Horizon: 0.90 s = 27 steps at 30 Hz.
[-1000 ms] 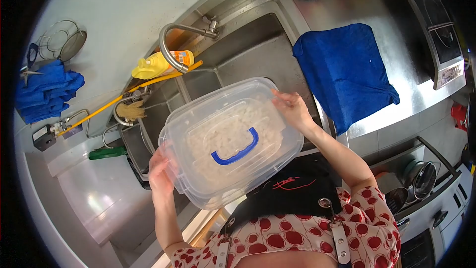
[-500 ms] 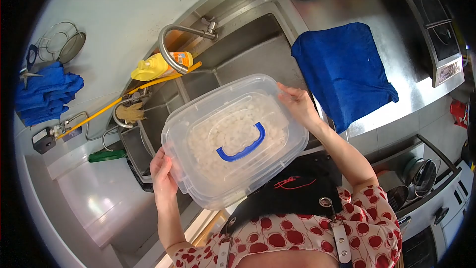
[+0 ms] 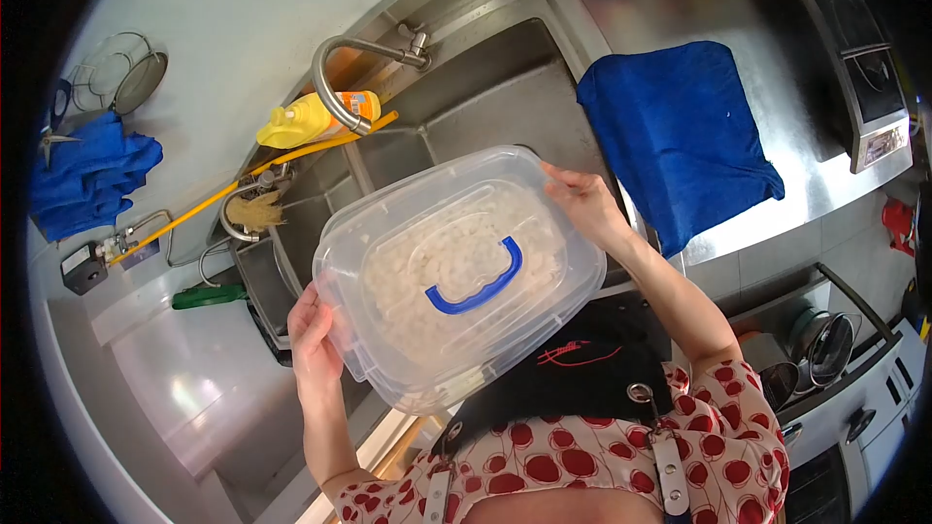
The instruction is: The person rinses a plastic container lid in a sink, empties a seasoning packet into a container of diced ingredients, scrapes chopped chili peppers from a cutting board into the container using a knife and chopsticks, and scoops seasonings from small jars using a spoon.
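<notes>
Between my hands is a clear plastic storage box [image 3: 388, 204] with its lid on and a blue handle [image 3: 485, 293] lying folded on top. Pale, whitish pieces inside show blurred through the lid; I cannot make out what they are. My left hand [image 3: 316, 335] is closed on the box's left end, while my right hand [image 3: 587, 204] grips its right end near the far corner. The box is held up in front of my black apron [image 3: 592, 354], over the near edge of the steel sink [image 3: 505, 87].
A yellow bottle [image 3: 311, 122] lies behind the sink by the curved faucet [image 3: 323, 73]. The blue cloth [image 3: 680, 136] is spread on the steel counter to the right, near a cooktop [image 3: 859, 58]. A green-handled tool [image 3: 209, 297] lies at left.
The pale contents have shifted and look more spread and blurred under the lid. Both hands keep their hold, and the box stays in nearly the same place.
</notes>
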Available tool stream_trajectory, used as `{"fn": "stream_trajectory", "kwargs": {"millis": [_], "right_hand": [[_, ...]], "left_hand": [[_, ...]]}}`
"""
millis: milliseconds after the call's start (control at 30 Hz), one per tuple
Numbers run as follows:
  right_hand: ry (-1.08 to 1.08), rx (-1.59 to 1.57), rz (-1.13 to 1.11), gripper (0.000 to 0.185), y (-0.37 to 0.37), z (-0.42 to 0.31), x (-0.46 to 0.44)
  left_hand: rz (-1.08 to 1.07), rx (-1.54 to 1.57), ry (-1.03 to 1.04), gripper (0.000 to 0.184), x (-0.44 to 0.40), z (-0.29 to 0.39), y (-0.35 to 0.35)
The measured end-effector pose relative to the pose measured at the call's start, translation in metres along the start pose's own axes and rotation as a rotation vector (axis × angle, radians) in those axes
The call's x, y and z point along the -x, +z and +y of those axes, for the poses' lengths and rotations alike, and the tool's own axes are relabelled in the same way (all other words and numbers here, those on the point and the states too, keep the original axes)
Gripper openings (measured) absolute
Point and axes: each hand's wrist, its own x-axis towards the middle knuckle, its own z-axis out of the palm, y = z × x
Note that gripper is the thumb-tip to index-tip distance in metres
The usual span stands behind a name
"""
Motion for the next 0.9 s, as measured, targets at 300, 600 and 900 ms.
{"fn": "stream_trajectory", "kwargs": {"millis": [300,600,900], "right_hand": [[0.062,-0.069,-0.029,0.035,-0.003,0.018,-0.008],[0.039,-0.234,-0.045,0.032,-0.001,0.04,-0.021],[0.081,-0.188,-0.044,0.032,-0.002,0.042,-0.025]], "left_hand": [[-0.004,-0.012,-0.051,0.059,-0.012,0.007,0.007],[0.008,-0.06,-0.078,0.05,-0.023,0.02,0.016],[-0.015,-0.057,-0.099,0.046,-0.031,0.023,0.015]]}}
